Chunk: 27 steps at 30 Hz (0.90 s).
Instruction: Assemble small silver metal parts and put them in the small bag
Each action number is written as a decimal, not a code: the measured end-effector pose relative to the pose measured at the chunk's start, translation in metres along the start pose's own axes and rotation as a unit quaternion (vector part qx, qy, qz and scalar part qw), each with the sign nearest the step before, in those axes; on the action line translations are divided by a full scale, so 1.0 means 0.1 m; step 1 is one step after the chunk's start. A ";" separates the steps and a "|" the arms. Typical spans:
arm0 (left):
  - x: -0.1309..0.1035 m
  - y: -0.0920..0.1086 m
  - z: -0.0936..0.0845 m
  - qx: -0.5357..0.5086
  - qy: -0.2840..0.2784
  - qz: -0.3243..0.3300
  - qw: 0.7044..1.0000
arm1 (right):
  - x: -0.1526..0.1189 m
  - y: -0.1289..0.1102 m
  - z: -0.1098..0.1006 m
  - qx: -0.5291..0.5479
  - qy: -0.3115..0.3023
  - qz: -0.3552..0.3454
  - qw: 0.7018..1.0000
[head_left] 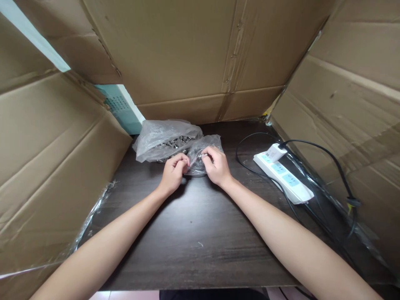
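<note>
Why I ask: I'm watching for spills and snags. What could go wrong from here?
The metal pieces in the larger bag could spill if it is nudged. The smaller bag, between the left hand and right hand, might tear. The right forearm might catch the cable beside the power strip.

Tabletop (193,233) dark wood-look w/ semi-gloss; bags (168,131) clear, crinkly plastic.

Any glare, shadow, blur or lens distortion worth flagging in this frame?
Head view: soft glare on the dark table, its middle brightest; shadow beside the left hand; wide-angle stretch in the forearms towards the lower corners; highlights on the smaller clear bag, whose contents are too indistinct to identify.
</note>
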<state>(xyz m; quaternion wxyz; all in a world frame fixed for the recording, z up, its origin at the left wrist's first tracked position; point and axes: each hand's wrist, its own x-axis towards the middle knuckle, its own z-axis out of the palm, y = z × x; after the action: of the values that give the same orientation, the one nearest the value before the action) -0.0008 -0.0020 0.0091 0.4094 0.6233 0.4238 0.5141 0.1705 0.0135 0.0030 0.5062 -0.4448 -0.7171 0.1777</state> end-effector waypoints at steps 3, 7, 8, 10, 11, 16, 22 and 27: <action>0.00 0.02 0.00 -0.006 -0.018 0.001 1.000 | 0.00 0.00 0.00 0.001 -0.001 0.000 1.000; 0.00 0.02 -0.01 -0.026 -0.032 0.016 0.999 | 0.00 0.00 0.00 0.003 0.000 -0.006 1.000; 0.00 0.01 -0.01 -0.030 -0.033 0.016 0.999 | 0.00 0.00 0.00 0.002 -0.001 -0.006 1.000; 0.00 -0.02 0.00 -0.032 -0.030 0.016 0.999 | 0.00 0.00 0.00 0.000 -0.003 -0.006 1.000; 0.00 -0.03 0.00 -0.029 -0.026 0.016 0.999 | 0.00 -0.01 -0.01 -0.001 -0.005 -0.007 1.000; -0.02 -0.05 0.04 0.027 -0.030 0.028 0.999 | -0.01 -0.03 -0.02 0.000 -0.022 -0.035 0.999; -0.03 -0.08 0.06 0.016 -0.019 0.020 0.999 | -0.02 -0.01 -0.01 0.017 -0.030 -0.061 0.998; -0.01 -0.09 0.05 0.000 -0.011 0.012 1.000 | -0.02 0.01 0.00 0.021 -0.027 -0.065 0.997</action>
<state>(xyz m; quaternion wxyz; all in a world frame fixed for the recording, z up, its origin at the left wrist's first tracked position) 0.0027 -0.0006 -0.0009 0.4078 0.6340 0.4119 0.5119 0.1713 0.0129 0.0011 0.5065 -0.3816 -0.7539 0.1715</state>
